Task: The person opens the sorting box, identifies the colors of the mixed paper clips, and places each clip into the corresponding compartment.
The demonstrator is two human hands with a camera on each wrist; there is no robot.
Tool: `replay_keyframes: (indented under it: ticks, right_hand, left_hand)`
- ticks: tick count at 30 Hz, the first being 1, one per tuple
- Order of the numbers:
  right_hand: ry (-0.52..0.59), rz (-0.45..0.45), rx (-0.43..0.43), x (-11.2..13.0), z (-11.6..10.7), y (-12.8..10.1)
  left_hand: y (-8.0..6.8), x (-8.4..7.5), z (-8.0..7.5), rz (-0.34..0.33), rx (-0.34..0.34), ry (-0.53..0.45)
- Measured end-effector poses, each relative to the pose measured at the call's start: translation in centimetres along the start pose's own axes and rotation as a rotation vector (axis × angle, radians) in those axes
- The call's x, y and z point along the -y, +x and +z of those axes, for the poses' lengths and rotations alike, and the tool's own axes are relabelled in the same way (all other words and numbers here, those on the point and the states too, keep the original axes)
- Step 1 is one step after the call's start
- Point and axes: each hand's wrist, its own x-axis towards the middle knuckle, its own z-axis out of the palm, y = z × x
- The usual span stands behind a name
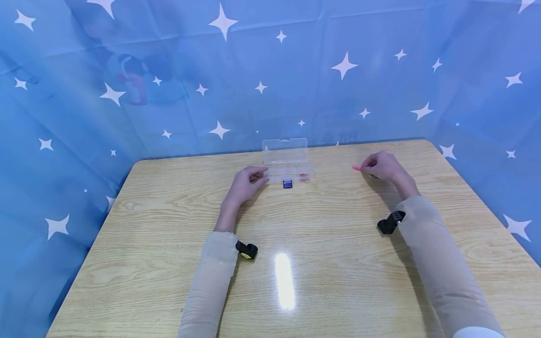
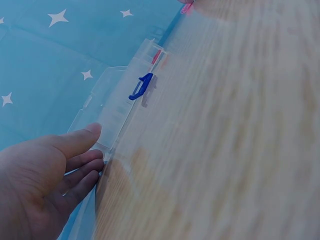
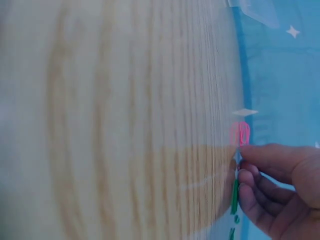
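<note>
A clear plastic compartment box (image 1: 279, 178) stands at the back of the table, its lid (image 1: 285, 151) raised. A blue clasp (image 2: 141, 86) juts from its front edge, and a small red piece (image 1: 303, 175) lies in the right-hand compartment. My left hand (image 1: 247, 183) holds the box's left end, thumb and bent fingers at its corner. Off to the right, my right hand (image 1: 382, 166) pinches a pink paper clip (image 3: 244, 133) between thumb and forefinger, close over the table. Below those fingertips are small green pieces (image 3: 234, 196), partly hidden by the hand in the head view.
The wooden table (image 1: 169, 225) ends at a blue curtain (image 1: 177, 61) with white stars, just behind the box. Each forearm wears a black wrist camera (image 1: 248, 250). A bright light reflection (image 1: 285, 281) shows on the tabletop between the arms.
</note>
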Motion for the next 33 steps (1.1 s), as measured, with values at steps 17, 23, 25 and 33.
replay_keyframes:
  ticks: [17,23,25,33]
  right_hand:
    - [0.019,0.006,0.024,0.06,-0.18,-0.46]
    - [0.007,0.002,0.030,0.08,-0.43,-0.53]
    - [0.008,-0.004,0.027,0.17,-0.50,-0.62]
    - [0.015,-0.015,0.001,0.32,-0.35,-0.86]
  left_hand:
    - [0.01,0.00,0.07,0.007,-0.006,0.016]
    - [0.01,-0.09,0.02,0.010,-0.004,0.013]
    - [0.02,-0.07,0.01,0.008,-0.004,0.012]
    - [0.02,0.01,-0.03,0.005,-0.001,0.007]
